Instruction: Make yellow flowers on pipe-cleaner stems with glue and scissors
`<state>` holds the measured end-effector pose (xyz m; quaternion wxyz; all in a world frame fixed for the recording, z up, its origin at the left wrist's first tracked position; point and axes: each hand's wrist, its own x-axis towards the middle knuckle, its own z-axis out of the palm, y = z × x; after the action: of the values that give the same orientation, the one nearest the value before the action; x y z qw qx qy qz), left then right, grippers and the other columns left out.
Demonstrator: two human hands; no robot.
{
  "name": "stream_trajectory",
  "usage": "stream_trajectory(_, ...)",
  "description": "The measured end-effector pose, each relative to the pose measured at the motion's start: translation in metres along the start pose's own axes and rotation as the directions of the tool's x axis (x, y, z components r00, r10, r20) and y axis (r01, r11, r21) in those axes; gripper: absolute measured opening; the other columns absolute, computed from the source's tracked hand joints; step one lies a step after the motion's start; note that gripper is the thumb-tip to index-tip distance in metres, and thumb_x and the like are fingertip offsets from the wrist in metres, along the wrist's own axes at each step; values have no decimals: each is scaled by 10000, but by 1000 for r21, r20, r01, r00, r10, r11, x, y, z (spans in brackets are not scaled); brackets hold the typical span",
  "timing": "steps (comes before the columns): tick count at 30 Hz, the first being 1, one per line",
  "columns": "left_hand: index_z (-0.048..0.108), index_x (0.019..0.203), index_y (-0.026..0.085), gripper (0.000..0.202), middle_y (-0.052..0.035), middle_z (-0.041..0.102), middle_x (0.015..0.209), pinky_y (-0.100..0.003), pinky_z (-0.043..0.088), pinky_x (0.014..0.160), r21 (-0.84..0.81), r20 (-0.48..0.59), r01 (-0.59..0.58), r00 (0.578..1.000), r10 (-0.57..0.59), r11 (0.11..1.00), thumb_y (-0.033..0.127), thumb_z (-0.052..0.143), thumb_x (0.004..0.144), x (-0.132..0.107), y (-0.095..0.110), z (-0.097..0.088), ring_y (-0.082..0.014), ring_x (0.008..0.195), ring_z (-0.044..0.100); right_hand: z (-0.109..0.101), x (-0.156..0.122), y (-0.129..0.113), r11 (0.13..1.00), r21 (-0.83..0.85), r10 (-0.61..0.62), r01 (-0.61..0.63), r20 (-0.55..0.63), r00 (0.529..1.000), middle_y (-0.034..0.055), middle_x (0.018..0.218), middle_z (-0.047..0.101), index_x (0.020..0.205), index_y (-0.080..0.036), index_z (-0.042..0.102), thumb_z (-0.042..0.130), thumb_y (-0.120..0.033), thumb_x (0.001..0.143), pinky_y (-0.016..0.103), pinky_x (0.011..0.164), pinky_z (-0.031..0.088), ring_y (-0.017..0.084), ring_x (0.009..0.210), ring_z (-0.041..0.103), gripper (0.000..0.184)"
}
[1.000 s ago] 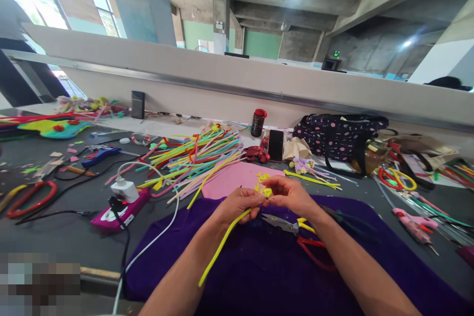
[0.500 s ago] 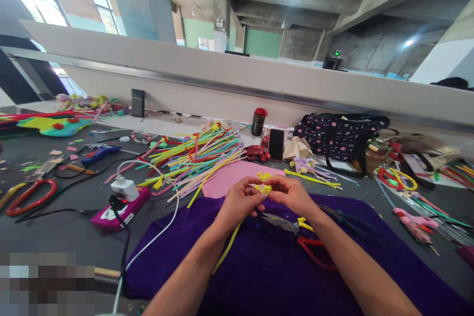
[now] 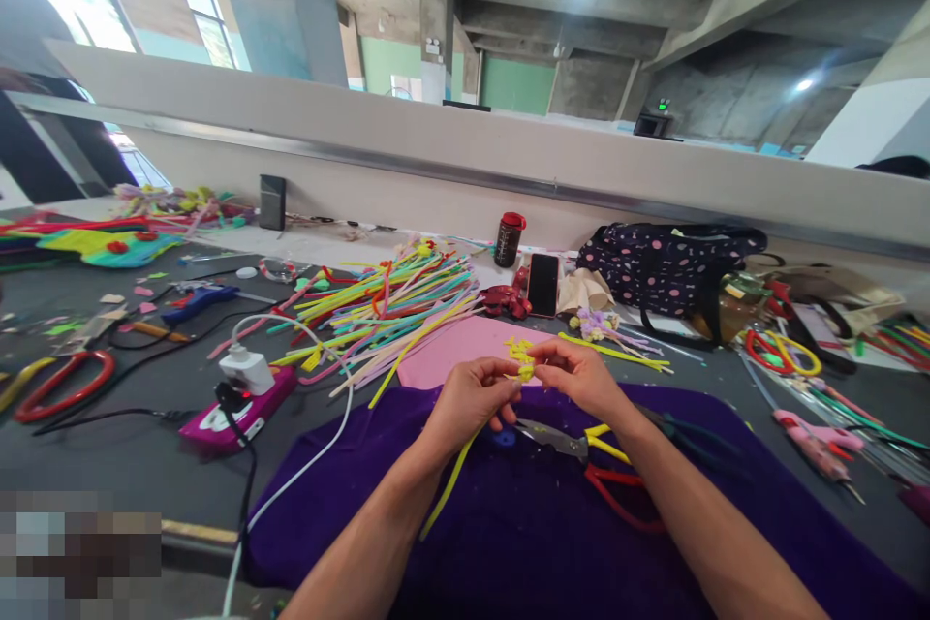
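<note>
Both hands meet above a purple cloth (image 3: 523, 523) at the table's near edge. My left hand (image 3: 471, 400) pinches a yellow pipe cleaner (image 3: 449, 486), whose long tail hangs down toward me under the wrist. My right hand (image 3: 577, 376) pinches the curled yellow end (image 3: 524, 371) of that same pipe cleaner between fingertips. Small snips with yellow handles (image 3: 563, 439) lie on the cloth just below the hands. A pink sheet (image 3: 465, 349) with yellow scraps lies just beyond the fingers.
A heap of coloured pipe cleaners (image 3: 385, 305) spreads at centre left. A power strip with charger (image 3: 243, 397) and cables lies left. A phone (image 3: 542, 284), dark bottle (image 3: 507, 239), dotted bag (image 3: 665, 271), glue gun (image 3: 818, 436) and red scissors (image 3: 65, 386) surround the work spot.
The pipe cleaner's hanging tail has shortened and swung closer under my left wrist. Both hands stayed together, shifting slightly away from me, while the curled yellow end turned between the fingers.
</note>
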<state>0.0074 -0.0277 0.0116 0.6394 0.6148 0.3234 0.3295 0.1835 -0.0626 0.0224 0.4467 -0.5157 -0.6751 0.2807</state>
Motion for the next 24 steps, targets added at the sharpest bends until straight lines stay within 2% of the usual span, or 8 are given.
stream_trajectory(8,564,848,109,235,-20,616,583,-147,375,310,-9,2,63,998,-63,998,256,600,668,0,0,0,-84,384,541,-3,1,-3,997,-35,-65,65,-3,998,14,727,578,847,-187,641,534,-249,775,240,545,415,121,584,536,143)
stream_trajectory(15,594,831,111,197,-23,616,598,-141,383,324,61,40,33,999,-36,998,247,569,690,0,-3,0,-75,390,540,-3,1,-3,988,-48,-144,145,32,989,25,752,594,788,-195,666,571,-212,746,259,626,414,150,693,539,105)
stream_trajectory(20,602,803,118,180,-25,618,608,-140,389,333,108,68,9,998,-17,994,261,553,704,1,-6,0,-73,397,544,-2,2,0,994,-59,-89,94,87,992,13,707,599,740,-176,663,559,-204,741,245,610,402,133,647,528,108)
stream_trajectory(24,566,771,130,128,-14,614,589,-147,394,328,127,51,7,999,-13,992,223,563,683,2,-7,1,-84,388,550,-2,2,3,1000,-4,-26,27,155,988,-7,652,583,700,-158,654,553,-205,726,220,564,388,112,589,508,114)
